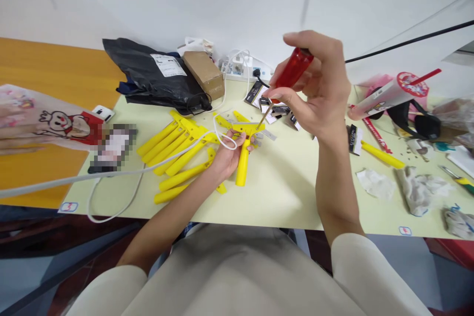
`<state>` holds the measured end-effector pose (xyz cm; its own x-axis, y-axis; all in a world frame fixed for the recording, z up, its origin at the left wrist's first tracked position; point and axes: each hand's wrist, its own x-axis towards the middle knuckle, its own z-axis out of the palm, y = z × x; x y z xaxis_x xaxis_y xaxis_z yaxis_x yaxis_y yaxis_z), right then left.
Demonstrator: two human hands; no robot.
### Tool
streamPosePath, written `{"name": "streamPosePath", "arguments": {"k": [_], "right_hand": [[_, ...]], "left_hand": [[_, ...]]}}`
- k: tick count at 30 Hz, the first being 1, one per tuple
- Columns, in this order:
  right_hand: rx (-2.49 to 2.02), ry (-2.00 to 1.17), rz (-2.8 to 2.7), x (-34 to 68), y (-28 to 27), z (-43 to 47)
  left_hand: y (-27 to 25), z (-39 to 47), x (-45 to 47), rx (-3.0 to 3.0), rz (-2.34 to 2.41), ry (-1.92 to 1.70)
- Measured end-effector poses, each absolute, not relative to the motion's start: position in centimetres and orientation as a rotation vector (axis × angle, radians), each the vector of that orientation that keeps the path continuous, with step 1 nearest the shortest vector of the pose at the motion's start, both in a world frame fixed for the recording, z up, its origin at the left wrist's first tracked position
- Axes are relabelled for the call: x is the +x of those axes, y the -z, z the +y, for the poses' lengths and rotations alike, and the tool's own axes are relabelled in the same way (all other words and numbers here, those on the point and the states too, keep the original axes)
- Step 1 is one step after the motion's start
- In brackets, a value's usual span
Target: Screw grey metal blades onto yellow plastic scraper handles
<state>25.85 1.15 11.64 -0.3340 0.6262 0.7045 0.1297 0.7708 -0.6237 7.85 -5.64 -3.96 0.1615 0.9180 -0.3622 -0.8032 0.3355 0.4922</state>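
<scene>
Grips a red-handled screwdriver (295, 69) in the right hand (324, 89), clasps a yellow tool (243, 164) over the pale table (281, 200) in the left hand (226, 159); risks slipping under slanted pressure or snagging on looping white cable (118, 174).

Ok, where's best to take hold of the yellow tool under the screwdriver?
Probably the lower handle of the yellow tool, from the near side: it is straight, uncovered and points toward the near edge of the table, while the left hand holds higher up and the screwdriver is at the head.
</scene>
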Motion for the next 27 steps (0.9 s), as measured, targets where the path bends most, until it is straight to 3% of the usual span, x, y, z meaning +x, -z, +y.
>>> {"name": "streamPosePath", "arguments": {"k": [6,13,17,23,27], "right_hand": [[-0.526,-0.753,-2.01,26.57,-12.0,0.81],[-0.59,-0.446,-2.035,26.74,-11.83,1.03],[-0.523,-0.679,-2.066,26.64,-12.28,0.67],[-0.573,-0.411,-1.992,26.62,-11.71,1.26],[-0.526,-0.598,-2.104,26.74,-11.61,1.39]], "left_hand": [[4.09,-5.5,7.76,0.201,0.697,-1.262],[3.49,-5.46,7.54,0.212,0.705,-1.29],[3.55,-5.36,7.59,0.217,0.731,-1.298],[3.66,-5.7,7.67,0.286,0.709,-1.304],[3.88,-5.6,7.55,0.308,0.72,-1.331]]}}
